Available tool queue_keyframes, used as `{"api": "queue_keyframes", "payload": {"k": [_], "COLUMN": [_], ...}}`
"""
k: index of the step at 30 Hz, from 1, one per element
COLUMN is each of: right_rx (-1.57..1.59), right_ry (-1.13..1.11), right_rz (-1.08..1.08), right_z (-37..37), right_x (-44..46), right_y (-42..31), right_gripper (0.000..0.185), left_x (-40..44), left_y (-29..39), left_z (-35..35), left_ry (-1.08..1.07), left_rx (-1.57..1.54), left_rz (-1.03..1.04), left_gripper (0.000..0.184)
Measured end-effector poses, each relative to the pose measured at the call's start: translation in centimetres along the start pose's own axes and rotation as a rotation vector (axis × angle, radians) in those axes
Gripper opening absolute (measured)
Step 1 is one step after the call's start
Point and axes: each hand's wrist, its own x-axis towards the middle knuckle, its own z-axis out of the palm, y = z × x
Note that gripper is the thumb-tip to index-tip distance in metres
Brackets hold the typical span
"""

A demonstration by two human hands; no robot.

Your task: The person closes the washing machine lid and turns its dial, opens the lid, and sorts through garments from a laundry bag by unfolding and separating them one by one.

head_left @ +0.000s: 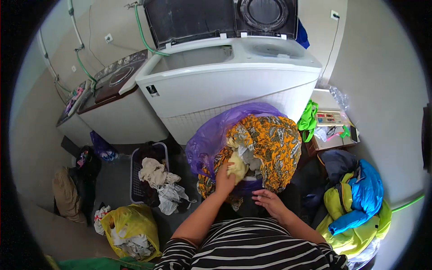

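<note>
A purple plastic bag [202,146] stands open before the washing machine, with an orange patterned cloth [281,144] spilling over its rim. Inside lie grey and pale yellow pieces of clothing. My left hand [224,179] reaches in from the left, its fingers closed on a pale yellow cloth [237,168]. At the bag's near edge, just right of centre, my right hand [270,201] is held with its fingers apart and nothing in them.
A white twin-tub washing machine [234,85] has its lids raised. At left are a laundry basket [135,180] with clothes and a yellow bag [150,216]. Jackets [366,189] are piled at right, below a small table [330,143] with small items.
</note>
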Motion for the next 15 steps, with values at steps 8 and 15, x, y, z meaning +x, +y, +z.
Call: {"api": "queue_keyframes", "payload": {"k": [8, 15], "right_rx": [0.026, 0.013], "right_ry": [0.028, 0.014], "right_rz": [-0.014, -0.010], "right_z": [0.1, 0.5], "right_x": [0.1, 0.0], "right_y": [0.3, 0.4], "right_gripper": [0.021, 0.021], "left_x": [2.6, 6.1], "left_y": [1.9, 0.1], "left_z": [-1.8, 2.6], "left_ry": [0.029, -0.020], "left_rx": [0.243, 0.375], "left_rz": [0.280, 0.011], "left_gripper": [0.036, 0.053]}}
